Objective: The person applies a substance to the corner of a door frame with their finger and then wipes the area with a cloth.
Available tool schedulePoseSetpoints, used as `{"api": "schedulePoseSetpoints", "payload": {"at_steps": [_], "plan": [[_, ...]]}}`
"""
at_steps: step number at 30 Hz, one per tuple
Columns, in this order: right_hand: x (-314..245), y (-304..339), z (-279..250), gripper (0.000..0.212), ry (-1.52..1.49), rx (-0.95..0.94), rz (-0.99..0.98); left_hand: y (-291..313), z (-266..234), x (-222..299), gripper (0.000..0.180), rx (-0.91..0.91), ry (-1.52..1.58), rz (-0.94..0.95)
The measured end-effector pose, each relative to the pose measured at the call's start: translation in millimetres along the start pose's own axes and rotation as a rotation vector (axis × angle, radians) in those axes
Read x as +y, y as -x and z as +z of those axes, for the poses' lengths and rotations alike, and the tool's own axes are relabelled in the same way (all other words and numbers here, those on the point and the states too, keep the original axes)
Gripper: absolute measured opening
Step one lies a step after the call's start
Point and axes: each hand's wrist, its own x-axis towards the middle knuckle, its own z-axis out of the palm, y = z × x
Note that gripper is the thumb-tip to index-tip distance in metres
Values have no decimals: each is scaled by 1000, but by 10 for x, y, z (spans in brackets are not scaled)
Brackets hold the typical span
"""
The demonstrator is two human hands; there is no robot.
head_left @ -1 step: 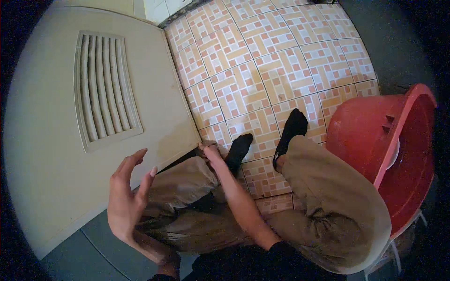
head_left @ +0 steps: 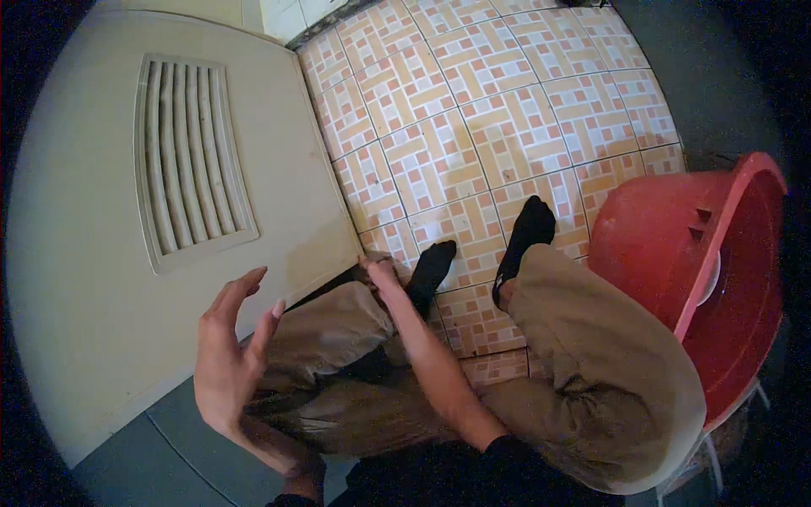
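The beige door fills your left side, its near corner at your right hand, fingers curled; I cannot tell whether they grip it. Your left hand is spread, holding nothing, near creased brown trousers. A rounded red plastic tub borders your right. Patterned tiles stretch ahead between straight door edge and tub, beyond your feet.

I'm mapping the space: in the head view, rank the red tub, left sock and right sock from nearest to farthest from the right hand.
1. Left sock: just right of the right hand.
2. Right sock: further right, slightly higher in view.
3. Red tub: at the far right.
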Motion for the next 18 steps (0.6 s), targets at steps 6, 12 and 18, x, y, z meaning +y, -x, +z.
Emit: {"api": "schedulePoseSetpoints", "payload": {"at_steps": [6,12,18], "plan": [[-84,152,19,31,-54,-97,112,22,-11,-81,42,-25,-33,-19],[68,-198,-131,28,-35,22,75,-16,70,0,42,14,-11,39],[-39,121,50,23,-136,-114,106,40,3,-101,42,-17,-15,-24]]}}
